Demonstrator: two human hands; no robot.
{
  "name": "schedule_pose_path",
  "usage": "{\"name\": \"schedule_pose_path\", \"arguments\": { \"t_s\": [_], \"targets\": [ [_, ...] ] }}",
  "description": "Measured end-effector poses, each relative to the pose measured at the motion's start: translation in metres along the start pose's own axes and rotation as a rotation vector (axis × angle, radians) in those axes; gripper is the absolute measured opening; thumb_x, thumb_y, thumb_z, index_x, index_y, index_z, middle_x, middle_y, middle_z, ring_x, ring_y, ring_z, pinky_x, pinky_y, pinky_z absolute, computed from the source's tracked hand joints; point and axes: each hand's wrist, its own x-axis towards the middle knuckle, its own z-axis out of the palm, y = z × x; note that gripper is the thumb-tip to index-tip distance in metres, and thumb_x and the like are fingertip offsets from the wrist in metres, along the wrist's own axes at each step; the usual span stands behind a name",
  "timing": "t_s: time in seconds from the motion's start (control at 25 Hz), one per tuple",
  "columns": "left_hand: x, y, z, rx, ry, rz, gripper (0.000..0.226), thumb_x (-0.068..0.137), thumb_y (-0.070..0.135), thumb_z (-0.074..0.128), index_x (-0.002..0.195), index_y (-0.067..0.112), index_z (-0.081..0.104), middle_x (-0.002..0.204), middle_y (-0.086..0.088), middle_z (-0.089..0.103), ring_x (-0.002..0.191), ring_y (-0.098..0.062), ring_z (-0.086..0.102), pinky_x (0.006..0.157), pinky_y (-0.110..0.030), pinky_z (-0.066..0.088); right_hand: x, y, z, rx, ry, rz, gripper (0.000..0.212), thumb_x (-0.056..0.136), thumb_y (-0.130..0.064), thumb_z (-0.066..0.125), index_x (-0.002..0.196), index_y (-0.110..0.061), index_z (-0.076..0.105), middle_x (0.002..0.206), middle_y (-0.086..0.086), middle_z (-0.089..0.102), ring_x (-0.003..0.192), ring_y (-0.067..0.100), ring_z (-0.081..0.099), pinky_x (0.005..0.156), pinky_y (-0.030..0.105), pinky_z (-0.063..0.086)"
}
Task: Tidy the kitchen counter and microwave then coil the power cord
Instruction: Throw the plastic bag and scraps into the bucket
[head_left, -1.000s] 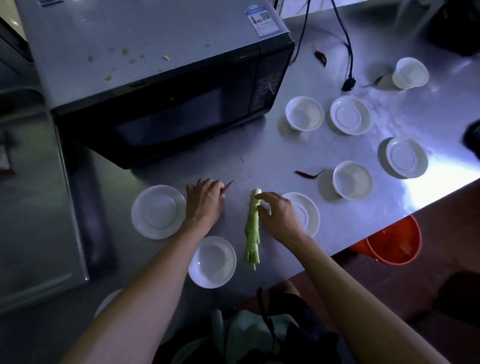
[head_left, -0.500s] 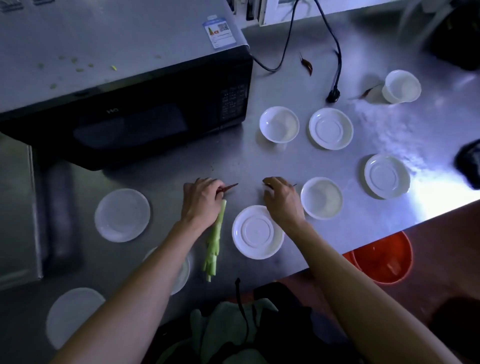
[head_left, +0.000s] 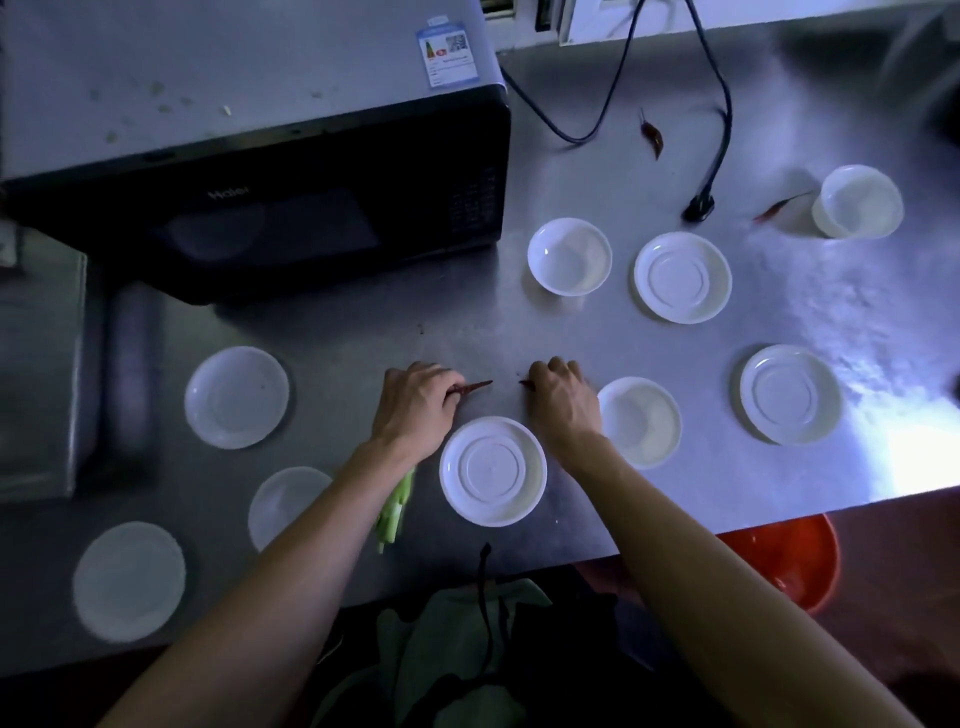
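Note:
The black microwave (head_left: 311, 208) stands at the back left of the steel counter (head_left: 571, 338), with green scraps (head_left: 161, 98) on its top. Its unplugged power cord (head_left: 722, 104) lies loose behind, the plug (head_left: 698, 208) on the counter. My left hand (head_left: 415, 410) grips a red chili (head_left: 475, 386) and a green stalk (head_left: 397, 512) that sticks out under my wrist. My right hand (head_left: 563, 402) is curled on the counter over another red chili (head_left: 524, 383), whose tip pokes out to the left.
White saucers (head_left: 493, 470) (head_left: 683, 278) (head_left: 789, 395) (head_left: 236, 397) and small bowls (head_left: 569, 255) (head_left: 641, 421) (head_left: 857, 208) are scattered over the counter. Two more chilies (head_left: 652, 137) (head_left: 776, 208) lie near the cord. An orange bucket (head_left: 784, 561) sits below the front edge.
The green stalk went from my right hand into my left hand, beside the chili held there. My right hand moved right and closed over a second chili.

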Motion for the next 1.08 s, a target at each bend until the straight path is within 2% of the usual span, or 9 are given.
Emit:
{"name": "schedule_pose_path", "arguments": {
  "t_s": [0.2,0.4,0.48,0.68,0.8,0.96,1.08],
  "targets": [
    [-0.015,0.0,0.001,0.0,0.008,-0.048,0.013,0.087,0.015,0.066,0.095,0.024,0.071,0.094,0.007,0.07,0.095,-0.023,0.061,0.083,-0.041,0.045,0.004,0.005,0.0,-0.037,0.006,-0.103,0.017,0.099,-0.02,0.047,0.112,-0.016,0.058,0.111,0.008,0.058,0.106,0.031,0.051,0.088,0.04,0.041],
    [-0.045,-0.01,-0.008,-0.036,0.086,-0.101,0.017,0.087,0.013,0.066,0.1,0.021,0.072,0.097,0.005,0.071,0.097,-0.024,0.062,0.084,-0.042,0.044,-0.001,-0.016,-0.001,0.029,0.113,-0.23,0.014,0.097,-0.011,0.053,0.107,-0.013,0.063,0.101,0.007,0.061,0.095,0.031,0.055,0.074,0.036,0.038],
    [-0.058,-0.016,-0.016,-0.048,0.112,-0.115,0.016,0.087,0.014,0.064,0.1,0.02,0.072,0.096,0.004,0.071,0.096,-0.025,0.061,0.084,-0.04,0.042,-0.005,-0.032,-0.004,0.078,0.145,-0.293,0.015,0.097,-0.01,0.053,0.106,-0.012,0.065,0.099,0.007,0.062,0.091,0.032,0.056,0.073,0.036,0.041],
    [-0.11,-0.056,-0.054,-0.071,0.252,-0.15,0.016,0.086,0.005,0.064,0.096,0.012,0.073,0.091,-0.004,0.071,0.089,-0.031,0.062,0.08,-0.046,0.047,-0.025,-0.109,-0.016,0.171,0.169,-0.502,0.017,0.096,-0.012,0.056,0.106,-0.011,0.071,0.099,0.007,0.065,0.091,0.032,0.059,0.081,0.043,0.046],
    [-0.146,-0.086,-0.072,-0.072,0.327,-0.208,0.021,0.088,0.005,0.062,0.106,0.01,0.07,0.098,-0.004,0.071,0.093,-0.03,0.063,0.081,-0.046,0.048,-0.044,-0.154,-0.015,0.224,0.186,-0.597,0.018,0.094,-0.011,0.06,0.106,-0.011,0.073,0.099,0.008,0.067,0.092,0.033,0.06,0.078,0.044,0.05],
    [-0.23,-0.135,-0.091,-0.081,0.432,-0.329,0.029,0.088,0.005,0.059,0.115,0.008,0.068,0.106,-0.008,0.07,0.096,-0.034,0.062,0.083,-0.047,0.049,-0.093,-0.225,0.006,0.192,0.148,-0.764,0.019,0.095,-0.012,0.06,0.108,-0.013,0.074,0.101,0.01,0.068,0.096,0.034,0.061,0.077,0.045,0.051],
    [-0.301,-0.167,-0.1,-0.077,0.479,-0.382,0.025,0.087,0.001,0.061,0.111,0.005,0.071,0.103,-0.013,0.07,0.094,-0.037,0.064,0.08,-0.05,0.049,-0.14,-0.274,0.031,0.205,0.113,-0.799,0.021,0.095,-0.011,0.06,0.109,-0.017,0.074,0.103,0.006,0.067,0.099,0.03,0.06,0.078,0.042,0.051]
  ]
}}
